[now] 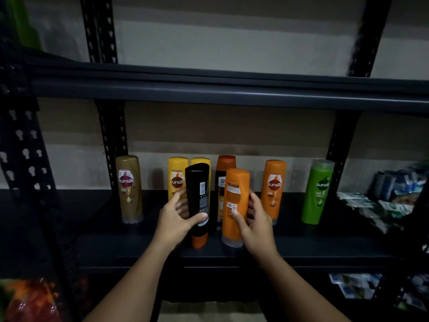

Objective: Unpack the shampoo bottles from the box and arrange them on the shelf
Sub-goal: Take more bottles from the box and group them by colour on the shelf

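On the dark metal shelf (301,242), left hand (176,219) grips a black orange-capped bottle (198,201); right hand (254,219) grips an orange clear-capped bottle (234,205).

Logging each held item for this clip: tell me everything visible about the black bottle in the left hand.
The black bottle is a tall, glossy, plastic-looking shampoo bottle standing cap down, with an orange cap at the bottom. Its back label faces the camera, showing a barcode and fine white print too small to read. It tilts slightly and sits at the front of the shelf; whether the cap touches the shelf cannot be told. The left hand grips its lower half, thumb across the front. It partly hides two yellow bottles behind it.
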Motion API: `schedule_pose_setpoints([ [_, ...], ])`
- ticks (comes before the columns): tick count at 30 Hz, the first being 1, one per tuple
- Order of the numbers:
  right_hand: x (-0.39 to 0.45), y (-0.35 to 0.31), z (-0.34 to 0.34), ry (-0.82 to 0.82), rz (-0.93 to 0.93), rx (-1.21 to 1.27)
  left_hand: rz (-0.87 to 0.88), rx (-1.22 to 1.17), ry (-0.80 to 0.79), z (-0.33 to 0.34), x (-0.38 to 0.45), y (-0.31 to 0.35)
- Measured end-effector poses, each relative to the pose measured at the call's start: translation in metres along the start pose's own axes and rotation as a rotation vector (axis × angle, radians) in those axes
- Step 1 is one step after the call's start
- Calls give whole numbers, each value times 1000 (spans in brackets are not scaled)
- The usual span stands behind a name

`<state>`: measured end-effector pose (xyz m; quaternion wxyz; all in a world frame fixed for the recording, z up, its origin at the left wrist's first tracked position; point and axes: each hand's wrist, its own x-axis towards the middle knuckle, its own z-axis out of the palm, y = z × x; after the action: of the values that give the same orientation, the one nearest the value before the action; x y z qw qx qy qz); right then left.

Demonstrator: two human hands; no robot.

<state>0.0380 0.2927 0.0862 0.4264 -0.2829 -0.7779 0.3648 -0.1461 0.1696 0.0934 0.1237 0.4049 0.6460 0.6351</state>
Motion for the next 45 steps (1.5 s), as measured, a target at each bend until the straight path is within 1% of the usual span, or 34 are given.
schedule_pose_setpoints([
  [2,0,1,2,45,-11,-18,31,18,5,0,-1,1],
  [4,0,1,4,64,-20,-29,28,-11,-29,0,-1,2],
  [7,0,-2,4,5,-21,-4,-32,-127,-66,-2,2,2],
  [9,1,-3,3,-25,-18,14,-55,-153,-81,-4,3,1],
  [12,4,-2,3,-9,-20,25,-46,-126,-74,-4,4,0],
  [15,4,-2,4,23,-30,-7,3,-84,-44,-2,4,2],
  [17,4,-2,6,42,-35,-14,25,-49,-59,0,3,5],
  [19,3,-2,7,30,-32,-4,16,-39,-98,2,2,8],
  [21,3,-3,7,-18,-38,13,-8,-67,-115,3,3,8],
  [25,6,-4,1,-109,-33,81,-26,-58,-91,-1,7,7],
  [27,8,-4,0,-98,-18,67,-12,-17,-59,0,7,8],
  [29,9,-8,2,-52,-10,34,3,38,-10,6,5,10],
  [31,10,-11,5,-16,-11,5,9,44,10,11,4,12],
  [33,10,-12,5,-52,-24,9,19,26,-20,12,3,12],
  [35,10,-12,2,-125,-27,34,14,1,-55,10,1,13],
  [38,11,-12,-2,-197,21,57,19,29,-57,8,-1,16],
  [42,12,-11,4,-124,55,-17,29,61,10,10,1,15],
  [45,15,-10,11,-60,116,-115,33,66,55,14,-2,15],
])
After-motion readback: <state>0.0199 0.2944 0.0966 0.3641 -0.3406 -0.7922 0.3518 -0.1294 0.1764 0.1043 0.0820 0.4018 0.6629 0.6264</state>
